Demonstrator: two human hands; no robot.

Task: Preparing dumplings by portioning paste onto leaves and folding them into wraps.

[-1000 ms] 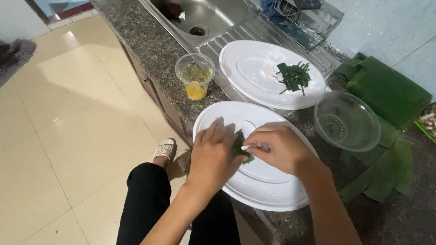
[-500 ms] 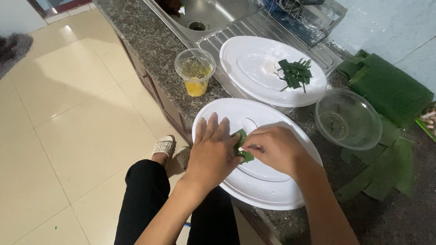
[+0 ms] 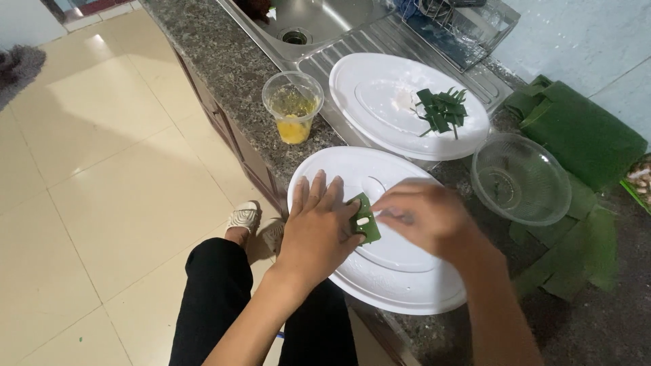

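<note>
My left hand (image 3: 319, 230) rests flat on a white oval lid (image 3: 400, 285) at the counter's edge, its thumb pressing a small folded green leaf piece (image 3: 366, 220). My right hand (image 3: 427, 217), blurred, touches the same leaf piece from the right with fingers closed. Whether it pinches the leaf I cannot tell. Several folded green leaf pieces (image 3: 442, 110) lie on a second white oval lid (image 3: 380, 88) farther back.
A clear plastic cup (image 3: 293, 107) with yellow stuff stands near the counter edge. A clear bowl (image 3: 520, 178) sits to the right. Green leaves (image 3: 583, 135) lie stacked at the far right. A steel sink (image 3: 305, 20) is behind. Tiled floor lies left.
My right hand has slid a little right and is blurred; the leaf piece now shows more under my left thumb. My left hand has stayed put.
</note>
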